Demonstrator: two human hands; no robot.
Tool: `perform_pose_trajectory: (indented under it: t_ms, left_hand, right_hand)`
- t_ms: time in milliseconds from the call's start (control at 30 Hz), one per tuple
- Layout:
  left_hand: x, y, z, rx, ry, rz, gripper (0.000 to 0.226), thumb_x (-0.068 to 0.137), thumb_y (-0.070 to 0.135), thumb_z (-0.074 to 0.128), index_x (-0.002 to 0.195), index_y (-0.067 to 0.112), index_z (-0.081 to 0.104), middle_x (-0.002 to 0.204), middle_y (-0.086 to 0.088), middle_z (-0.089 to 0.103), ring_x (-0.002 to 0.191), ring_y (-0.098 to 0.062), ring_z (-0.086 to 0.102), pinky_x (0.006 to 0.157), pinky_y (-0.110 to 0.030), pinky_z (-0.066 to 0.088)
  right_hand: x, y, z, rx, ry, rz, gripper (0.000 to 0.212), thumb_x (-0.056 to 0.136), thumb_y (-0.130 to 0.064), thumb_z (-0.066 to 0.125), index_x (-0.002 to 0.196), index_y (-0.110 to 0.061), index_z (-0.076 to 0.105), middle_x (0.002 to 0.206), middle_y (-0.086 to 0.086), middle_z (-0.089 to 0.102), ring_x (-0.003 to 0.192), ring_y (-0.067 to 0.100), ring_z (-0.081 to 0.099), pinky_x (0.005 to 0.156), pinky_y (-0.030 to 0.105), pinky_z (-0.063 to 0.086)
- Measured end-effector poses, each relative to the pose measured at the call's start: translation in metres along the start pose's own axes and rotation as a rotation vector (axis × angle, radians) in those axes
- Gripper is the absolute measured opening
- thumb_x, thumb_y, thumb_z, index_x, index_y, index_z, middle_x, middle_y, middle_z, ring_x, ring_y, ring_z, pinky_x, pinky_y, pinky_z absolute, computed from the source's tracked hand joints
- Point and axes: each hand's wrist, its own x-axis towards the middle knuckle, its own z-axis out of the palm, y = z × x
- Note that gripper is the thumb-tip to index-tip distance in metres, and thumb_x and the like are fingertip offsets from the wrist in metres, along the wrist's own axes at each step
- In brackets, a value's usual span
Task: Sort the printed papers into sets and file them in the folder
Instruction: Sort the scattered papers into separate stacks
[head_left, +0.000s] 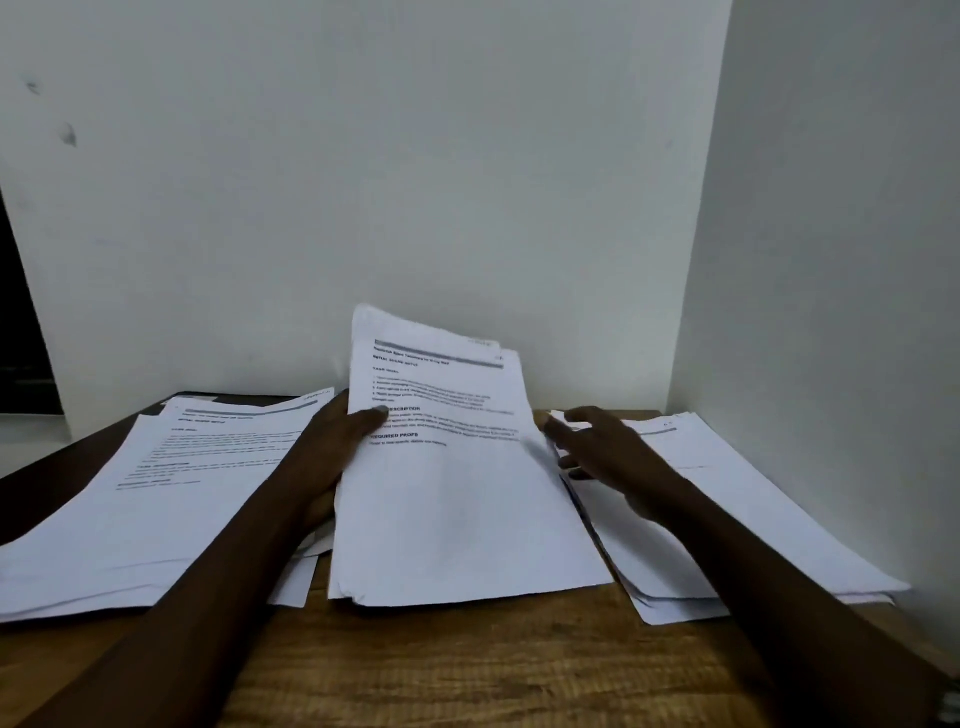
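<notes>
- Head view. Wood table (467, 670) sits nearest the camera, grain visible along its near edge; both forearms come in from the bottom corners.
- Three lots of printed papers lie on the table, side by side.
- Middle stack (457, 519): several sheets with printed text on the upper half of the top page and the lower half blank. Its near edge rests on the table. Its far end is raised and tilted toward the camera, and the top corners are fanned slightly apart.
- Left hand (327, 452) grips the middle stack at its left edge. The thumb (371, 415) is pressed on the top page beside the text; the other fingers are hidden behind the sheets.
- Right hand (613, 457) is just beside the right edge of the middle stack, above the right stack. Its fingers (556, 428) are spread loosely and hold nothing. It is blurred, so I cannot tell whether a fingertip touches the sheet edge.
- Left stack (140, 509): flat, top page printed, partly under the left forearm. A few loose sheet corners poke out near the middle stack.
- Right stack (769, 519): flat, against the side wall, edges uneven, top page mostly blank from this angle.
- Dark flat thing (249, 400) shows under the far edge of the left stack; I cannot tell what it is.
- White wall (363, 182) stands behind the table.
</notes>
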Motion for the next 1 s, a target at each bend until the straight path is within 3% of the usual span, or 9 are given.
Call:
perform_pose_trajectory:
  t_ms: [100,167,300,500,567,667,767,900,1000]
  left_hand:
    - [-0.007,0.006,-0.001,-0.115,-0.048,0.030,0.038,0.095,0.001,0.044,0.133,0.004,0.052,0.126,-0.018,0.064,0.112,-0.041,0.063,0.090,-0.055,0.053]
    - [-0.011,0.007,0.001,-0.141,-0.058,0.039,0.038,0.097,0.004,0.044,0.133,0.006,0.052,0.126,-0.017,0.065,0.111,-0.039,0.064,0.087,-0.053,0.055]
    - [-0.015,0.002,0.008,-0.135,-0.091,0.021,0.037,0.100,0.022,0.049,0.136,0.012,0.052,0.130,-0.013,0.063,0.118,-0.035,0.061,0.102,-0.055,0.045]
    - [-0.011,-0.002,0.003,-0.111,-0.057,0.022,0.037,0.101,0.019,0.047,0.137,0.011,0.051,0.130,-0.012,0.063,0.118,-0.034,0.062,0.098,-0.055,0.048]
    - [-0.008,-0.003,0.001,-0.101,-0.024,0.041,0.037,0.100,0.014,0.049,0.137,0.011,0.051,0.130,-0.013,0.063,0.117,-0.035,0.062,0.097,-0.059,0.048]
    - [-0.005,-0.002,-0.003,-0.079,0.044,0.061,0.035,0.098,0.011,0.052,0.133,0.010,0.053,0.127,-0.014,0.065,0.114,-0.038,0.063,0.099,-0.062,0.044]
    - [-0.002,-0.002,-0.009,-0.082,0.094,0.056,0.033,0.099,0.008,0.051,0.132,0.009,0.054,0.126,-0.014,0.065,0.112,-0.038,0.063,0.099,-0.062,0.045]
    - [-0.001,0.001,-0.012,-0.100,0.093,0.053,0.036,0.099,0.006,0.049,0.135,0.008,0.052,0.128,-0.016,0.063,0.116,-0.039,0.061,0.099,-0.061,0.044]
    - [-0.001,0.001,-0.012,-0.100,0.094,0.059,0.036,0.099,0.007,0.048,0.135,0.007,0.051,0.128,-0.016,0.064,0.115,-0.039,0.061,0.099,-0.060,0.045]
  right_hand:
    - [0.001,0.007,0.015,0.107,-0.066,0.012,0.062,0.069,-0.051,0.081,0.117,-0.020,0.055,0.106,-0.003,0.067,0.095,0.014,0.066,0.080,0.030,0.054]
    - [0.003,0.008,0.016,0.194,-0.015,-0.029,0.053,0.068,-0.030,0.086,0.112,-0.018,0.059,0.087,-0.002,0.068,0.079,0.011,0.066,0.064,0.024,0.049]
    - [0.005,-0.001,0.009,0.263,0.157,-0.101,0.031,0.075,-0.012,0.081,0.099,-0.017,0.062,0.067,-0.002,0.058,0.057,0.007,0.052,0.043,0.013,0.037]
    - [0.014,0.003,0.002,0.147,0.202,-0.125,0.012,0.086,-0.016,0.068,0.096,-0.022,0.066,0.095,0.001,0.068,0.082,0.017,0.060,0.065,0.024,0.040]
    - [0.019,0.003,-0.005,0.094,0.256,-0.118,0.013,0.086,-0.015,0.065,0.098,-0.018,0.068,0.092,0.001,0.067,0.086,0.020,0.059,0.071,0.026,0.041]
    - [0.018,0.005,-0.043,0.038,0.412,-0.090,0.006,0.085,-0.017,0.064,0.088,-0.017,0.069,0.078,0.003,0.063,0.077,0.022,0.058,0.065,0.026,0.039]
    - [0.006,0.014,-0.101,-0.174,0.515,-0.004,0.018,0.083,-0.014,0.061,0.096,-0.008,0.071,0.086,0.014,0.065,0.088,0.033,0.062,0.072,0.032,0.043]
    - [0.005,0.033,-0.140,-0.764,0.331,0.296,0.030,0.093,-0.010,0.054,0.118,-0.003,0.067,0.131,0.015,0.059,0.120,0.031,0.055,0.094,0.030,0.043]
    - [0.023,0.055,-0.139,-0.775,0.283,0.381,0.039,0.069,-0.014,0.064,0.105,-0.003,0.069,0.125,0.016,0.062,0.114,0.033,0.060,0.088,0.031,0.048]
